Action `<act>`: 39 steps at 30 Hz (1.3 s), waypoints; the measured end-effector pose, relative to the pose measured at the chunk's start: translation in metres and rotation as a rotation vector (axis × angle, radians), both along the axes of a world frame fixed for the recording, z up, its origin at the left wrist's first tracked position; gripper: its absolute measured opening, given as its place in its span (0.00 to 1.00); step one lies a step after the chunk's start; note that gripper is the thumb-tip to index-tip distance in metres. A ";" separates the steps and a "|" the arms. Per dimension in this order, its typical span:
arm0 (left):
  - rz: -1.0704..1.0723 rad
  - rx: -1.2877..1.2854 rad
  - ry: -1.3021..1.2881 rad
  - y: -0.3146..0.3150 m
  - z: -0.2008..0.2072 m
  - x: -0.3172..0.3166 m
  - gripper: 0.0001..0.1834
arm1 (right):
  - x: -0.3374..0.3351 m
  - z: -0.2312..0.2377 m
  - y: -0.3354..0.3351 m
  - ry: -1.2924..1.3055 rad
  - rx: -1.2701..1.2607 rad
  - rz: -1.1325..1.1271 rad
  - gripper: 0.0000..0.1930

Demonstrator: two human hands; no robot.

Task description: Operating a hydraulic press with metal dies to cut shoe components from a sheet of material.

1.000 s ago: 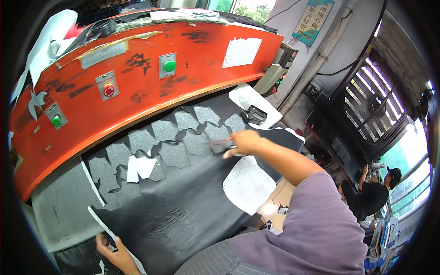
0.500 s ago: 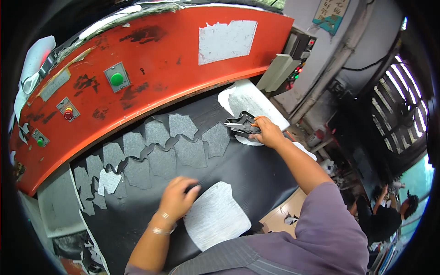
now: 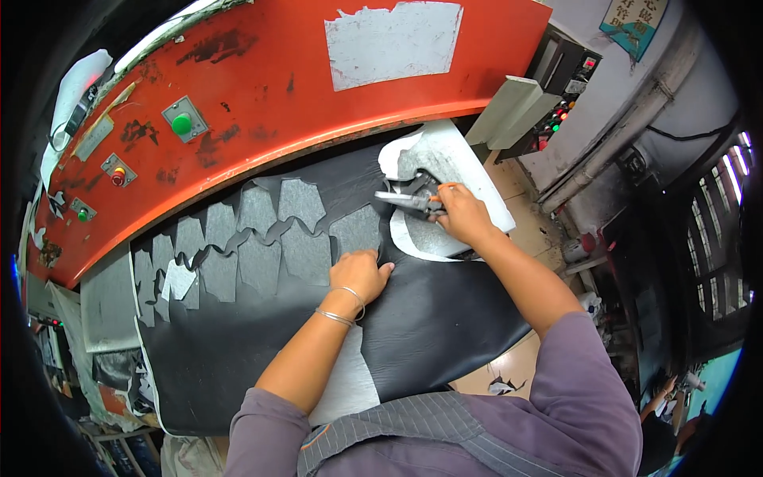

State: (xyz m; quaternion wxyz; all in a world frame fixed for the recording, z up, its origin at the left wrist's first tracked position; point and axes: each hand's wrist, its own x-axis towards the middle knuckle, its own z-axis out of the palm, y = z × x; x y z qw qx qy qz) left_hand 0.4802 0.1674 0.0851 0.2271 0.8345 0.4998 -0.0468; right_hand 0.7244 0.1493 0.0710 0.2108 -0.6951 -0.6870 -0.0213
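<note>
Hands (image 3: 362, 274) flatten smooth black leather (image 3: 429, 318).

A large red machine housing (image 3: 318, 95) arched across the top of the view, its paint scuffed and chipped, with a torn white sheet (image 3: 393, 40) stuck to it. Green push buttons (image 3: 182, 124) and a red one (image 3: 118, 176) sat in small grey plates along its face. To the right stood a grey control box (image 3: 556, 87) with small lit indicator lamps. Behind it rose a pale wall (image 3: 675, 71) with a pipe (image 3: 628, 135) running down it and a teal sign (image 3: 636, 24). Daylight came through a barred window (image 3: 727, 230) at far right.
</note>
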 end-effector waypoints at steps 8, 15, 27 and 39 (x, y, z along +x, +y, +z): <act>0.049 0.154 -0.322 -0.025 -0.029 -0.021 0.15 | 0.036 0.028 -0.015 0.120 -0.269 0.195 0.23; 0.099 0.165 -0.660 -0.031 -0.048 -0.036 0.12 | 0.034 0.060 -0.050 0.165 -1.098 0.143 0.43; 0.014 0.182 -0.840 -0.041 -0.064 -0.052 0.06 | -0.058 0.034 0.005 -0.145 -0.824 0.481 0.45; -0.212 0.310 -0.899 -0.111 -0.035 -0.082 0.11 | -0.142 0.069 0.018 -0.242 -1.147 0.451 0.49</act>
